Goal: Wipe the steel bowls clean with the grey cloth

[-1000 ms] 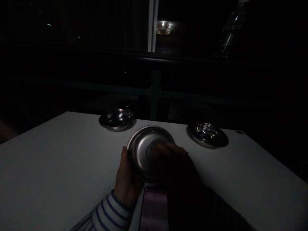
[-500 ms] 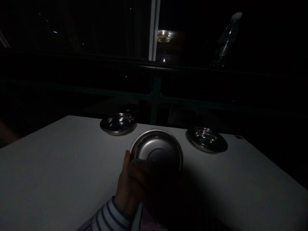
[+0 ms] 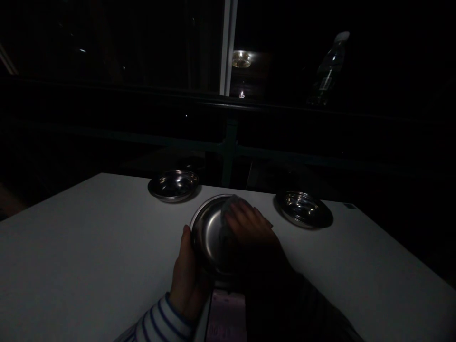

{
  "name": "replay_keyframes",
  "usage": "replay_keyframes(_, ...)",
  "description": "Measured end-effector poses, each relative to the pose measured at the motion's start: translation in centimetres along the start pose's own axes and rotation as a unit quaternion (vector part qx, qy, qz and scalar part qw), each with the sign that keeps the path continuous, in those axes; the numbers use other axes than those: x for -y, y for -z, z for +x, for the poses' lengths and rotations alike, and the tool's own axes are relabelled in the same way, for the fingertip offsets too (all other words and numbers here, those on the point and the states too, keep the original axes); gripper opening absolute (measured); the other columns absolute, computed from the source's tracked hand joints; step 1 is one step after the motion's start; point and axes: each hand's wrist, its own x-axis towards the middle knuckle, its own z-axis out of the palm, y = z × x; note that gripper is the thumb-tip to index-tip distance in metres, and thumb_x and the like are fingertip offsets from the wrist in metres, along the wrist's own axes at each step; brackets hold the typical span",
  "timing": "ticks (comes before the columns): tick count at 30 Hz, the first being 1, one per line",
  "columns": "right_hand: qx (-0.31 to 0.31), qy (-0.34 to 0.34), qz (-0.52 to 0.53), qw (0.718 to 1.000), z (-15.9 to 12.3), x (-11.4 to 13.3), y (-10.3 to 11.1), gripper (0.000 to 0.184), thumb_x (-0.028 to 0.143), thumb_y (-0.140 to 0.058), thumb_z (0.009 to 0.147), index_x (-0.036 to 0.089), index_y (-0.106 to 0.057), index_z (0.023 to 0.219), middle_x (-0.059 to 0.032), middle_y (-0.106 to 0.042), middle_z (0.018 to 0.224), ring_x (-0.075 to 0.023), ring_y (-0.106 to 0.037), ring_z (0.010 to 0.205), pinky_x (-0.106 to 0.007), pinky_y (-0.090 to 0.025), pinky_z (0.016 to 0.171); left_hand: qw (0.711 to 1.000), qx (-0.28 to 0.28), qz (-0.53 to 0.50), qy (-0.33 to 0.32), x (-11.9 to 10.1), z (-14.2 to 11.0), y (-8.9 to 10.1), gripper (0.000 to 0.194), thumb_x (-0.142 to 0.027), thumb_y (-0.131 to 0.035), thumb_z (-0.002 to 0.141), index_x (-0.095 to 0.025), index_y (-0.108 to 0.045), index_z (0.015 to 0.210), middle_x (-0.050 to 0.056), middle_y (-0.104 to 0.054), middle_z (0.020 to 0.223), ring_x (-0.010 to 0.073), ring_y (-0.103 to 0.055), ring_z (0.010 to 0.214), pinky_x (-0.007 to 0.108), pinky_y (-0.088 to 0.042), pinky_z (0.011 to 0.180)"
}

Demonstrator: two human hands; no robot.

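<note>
A round, shallow stainless steel bowl (image 3: 207, 232) is tilted toward me over the near middle of the table. My left hand (image 3: 185, 278), below a striped cuff, grips its left rim with the thumb up along the edge. My right hand (image 3: 251, 225) presses a dark cloth (image 3: 226, 209) against the inside right part of the bowl, fingers closed over it. Deep shadow hides much of the right hand and forearm. Below the bowl lies a phone (image 3: 227, 311) with a dim pinkish screen.
Two more steel bowls stand along the white table's (image 3: 117, 247) far edge, one at the left (image 3: 174, 186) and one at the right (image 3: 304, 210). A clear plastic bottle (image 3: 328, 71) stands beyond, at the upper right. Behind the table are dark railings and a window frame (image 3: 227, 52).
My right hand has moved with the cloth from the bowl's lower left to its upper right. The left hand keeps its hold. More of the phone shows.
</note>
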Motion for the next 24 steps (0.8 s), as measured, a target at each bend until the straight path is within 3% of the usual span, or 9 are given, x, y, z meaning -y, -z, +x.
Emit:
replay_keyframes(2, -0.010, -0.022, -0.015, 1.000, 0.0, -0.1, -0.1, 0.040, 0.031, -0.035, 0.092, 0.011, -0.050, 0.123, -0.0136, -0.051, 0.131, -0.0263, -0.035, 0.129, -0.046, -0.032, 0.102, 1.000, -0.019, 0.003, -0.011, 0.0, -0.1, -0.3, 0.046, -0.043, -0.042, 0.087, -0.014, -0.057, 0.120, 0.011, -0.070, 0.101, 0.0221, -0.066, 0.090, 0.034, -0.052, 0.082)
replay_keyframes(7, 0.026, 0.101, 0.016, 0.994, -0.3, 0.4, 0.2, 0.040, 0.030, -0.040, 0.091, 0.016, -0.047, 0.127, -0.0047, -0.052, 0.132, -0.0222, -0.035, 0.129, -0.042, -0.029, 0.106, 0.999, -0.032, -0.006, 0.018, -0.8, -0.3, -0.7, 0.047, -0.042, -0.040, 0.088, -0.011, -0.056, 0.120, 0.012, -0.071, 0.096, 0.0229, -0.066, 0.090, 0.034, -0.053, 0.081)
replay_keyframes(12, 0.018, -0.010, -0.010, 1.000, -0.2, -1.0, 0.0, 0.039, 0.034, -0.036, 0.093, 0.013, -0.052, 0.121, -0.0121, -0.051, 0.131, -0.0258, -0.037, 0.128, -0.044, -0.035, 0.101, 0.999, -0.028, -0.012, -0.008, -0.8, -0.1, -0.6, 0.049, -0.045, -0.037, 0.089, -0.014, -0.055, 0.123, 0.010, -0.071, 0.098, 0.0234, -0.065, 0.095, 0.035, -0.051, 0.084)
replay_keyframes(14, 0.013, 0.008, -0.005, 1.000, -0.3, -0.5, -0.2, 0.038, 0.031, -0.036, 0.092, 0.013, -0.050, 0.123, -0.0100, -0.050, 0.132, -0.0253, -0.034, 0.130, -0.044, -0.032, 0.103, 1.000, -0.024, -0.011, 0.001, -0.5, -0.2, -0.5, 0.049, -0.044, -0.037, 0.089, -0.015, -0.053, 0.124, 0.011, -0.070, 0.100, 0.0235, -0.065, 0.094, 0.035, -0.052, 0.082)
replay_keyframes(18, 0.027, 0.115, 0.027, 0.993, -0.6, 0.3, -0.2, 0.039, 0.029, -0.039, 0.091, 0.016, -0.047, 0.127, -0.0044, -0.050, 0.133, -0.0224, -0.032, 0.131, -0.041, -0.027, 0.107, 0.999, -0.032, 0.006, 0.028, -0.7, -0.5, -0.3, 0.047, -0.042, -0.041, 0.088, -0.014, -0.055, 0.122, 0.011, -0.070, 0.098, 0.0229, -0.067, 0.089, 0.033, -0.053, 0.080)
replay_keyframes(24, 0.017, 0.056, 0.003, 0.998, -0.9, 0.1, 0.0, 0.039, 0.034, -0.040, 0.091, 0.016, -0.049, 0.125, -0.0076, -0.051, 0.132, -0.0240, -0.033, 0.130, -0.044, -0.029, 0.105, 1.000, 0.004, 0.001, 0.024, -1.1, -0.5, -0.6, 0.048, -0.045, -0.043, 0.086, -0.015, -0.055, 0.122, 0.010, -0.070, 0.100, 0.0227, -0.065, 0.093, 0.032, -0.052, 0.082)
